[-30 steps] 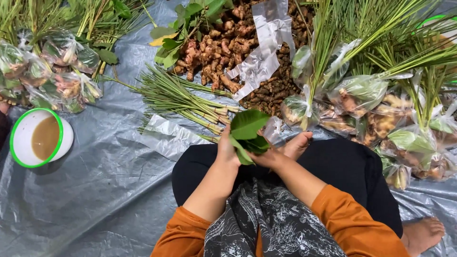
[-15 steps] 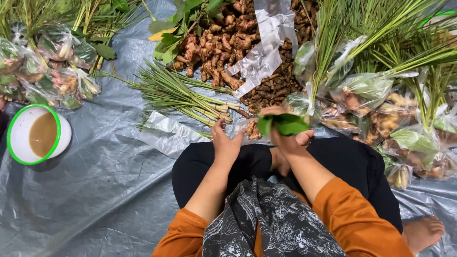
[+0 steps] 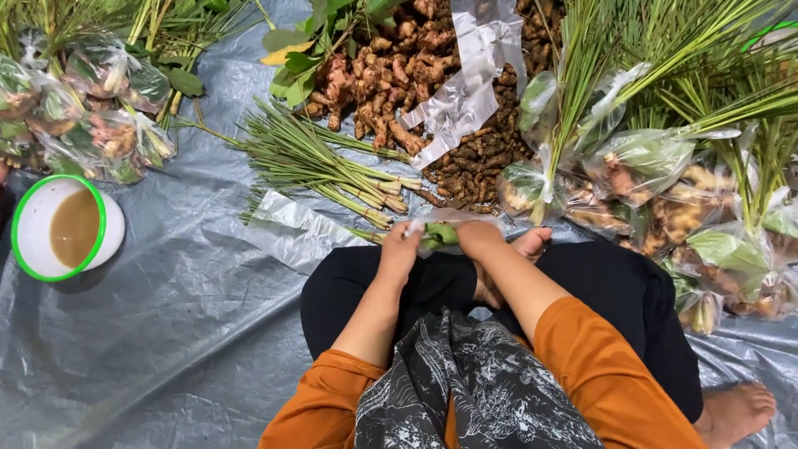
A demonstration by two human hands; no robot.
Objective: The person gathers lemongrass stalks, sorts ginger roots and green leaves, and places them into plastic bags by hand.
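Seated cross-legged on a grey plastic sheet, a person works a small clear plastic bag of green leaves just above the knees. The left hand has its grip pinching the bag's left edge; the right hand has its grip closed over the bag's right side. Just beyond lies a bundle of lemongrass stalks, with a heap of ginger roots behind. A white bowl with a green rim, holding brown liquid, sits well apart at left.
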